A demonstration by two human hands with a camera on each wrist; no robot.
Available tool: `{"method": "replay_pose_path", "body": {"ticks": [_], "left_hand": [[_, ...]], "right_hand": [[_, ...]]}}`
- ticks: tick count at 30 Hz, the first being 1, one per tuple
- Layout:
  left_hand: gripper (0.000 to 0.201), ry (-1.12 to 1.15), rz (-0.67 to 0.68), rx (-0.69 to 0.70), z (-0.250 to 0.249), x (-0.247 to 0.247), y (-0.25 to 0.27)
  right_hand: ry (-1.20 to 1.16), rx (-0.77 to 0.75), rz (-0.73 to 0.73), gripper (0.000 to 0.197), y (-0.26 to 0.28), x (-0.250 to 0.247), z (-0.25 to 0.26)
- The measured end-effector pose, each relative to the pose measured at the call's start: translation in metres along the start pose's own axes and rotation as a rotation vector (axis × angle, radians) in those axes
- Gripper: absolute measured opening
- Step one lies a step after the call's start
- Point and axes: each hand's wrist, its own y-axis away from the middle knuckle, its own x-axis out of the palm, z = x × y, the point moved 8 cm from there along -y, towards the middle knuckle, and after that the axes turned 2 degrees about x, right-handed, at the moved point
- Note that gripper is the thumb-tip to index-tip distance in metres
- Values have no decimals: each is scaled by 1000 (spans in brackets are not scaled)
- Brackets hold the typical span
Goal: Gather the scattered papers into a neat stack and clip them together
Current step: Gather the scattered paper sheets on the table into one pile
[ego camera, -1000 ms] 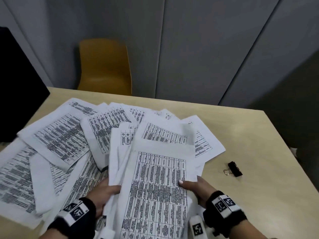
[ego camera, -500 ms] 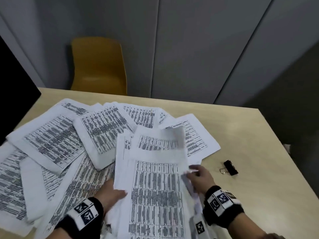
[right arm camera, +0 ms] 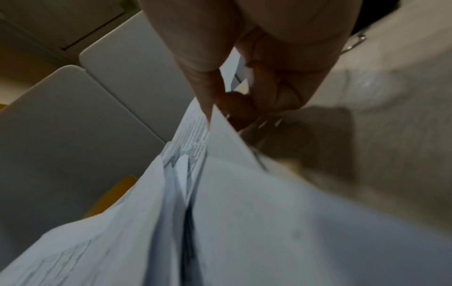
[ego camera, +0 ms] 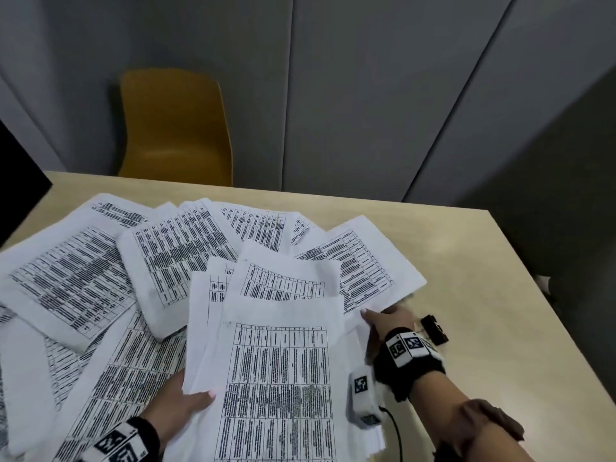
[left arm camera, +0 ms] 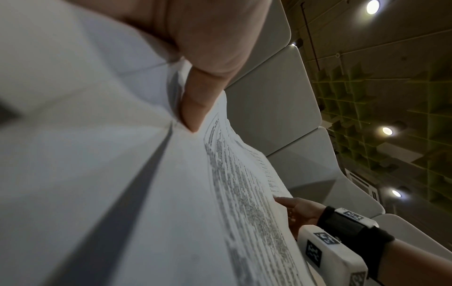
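Note:
Printed sheets lie fanned over the beige table (ego camera: 493,378). Near me is a loosely gathered bundle (ego camera: 273,368) of them. My left hand (ego camera: 186,405) grips the bundle's left edge, thumb (left arm camera: 193,108) on top of the pages. My right hand (ego camera: 386,320) has reached to the sheet at the right (ego camera: 363,261) and pinches its near corner (right arm camera: 220,120) between thumb and curled fingers. A black binder clip (ego camera: 433,330) lies on the table just right of that hand; its wire handle (right arm camera: 354,42) shows in the right wrist view.
More sheets (ego camera: 73,278) cover the left and middle of the table. A yellow chair (ego camera: 173,128) stands behind the far edge. A dark screen (ego camera: 20,185) is at the far left. Bare tabletop lies to the right, up to the table's right edge.
My right hand left the bundle's right edge and moved out to the right sheet's corner, closer to the clip. My left hand slid down the bundle's left edge, still holding it.

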Motion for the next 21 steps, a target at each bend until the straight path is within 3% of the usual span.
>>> {"method": "replay_pose_path", "body": {"ticks": [5,8,15,17,21], "left_hand": [[26,54,35,34,-10,3,3],[49,35,77,37,-11,5,2],[83,-24,95,49,-7,2,-4],[85,-27,92,37,-4,2,-3],[77,-36,79,34,-8,2,4]], "right_hand": [[64,-23,33,28,9,-3,-5],[35,-68,33,18,15,-9,-2],[20,-99,73,24,6,-18,-17],[16,-84,77,30,6,-23,-26],[-94,-23,119,17,11,-27,-43]]}}
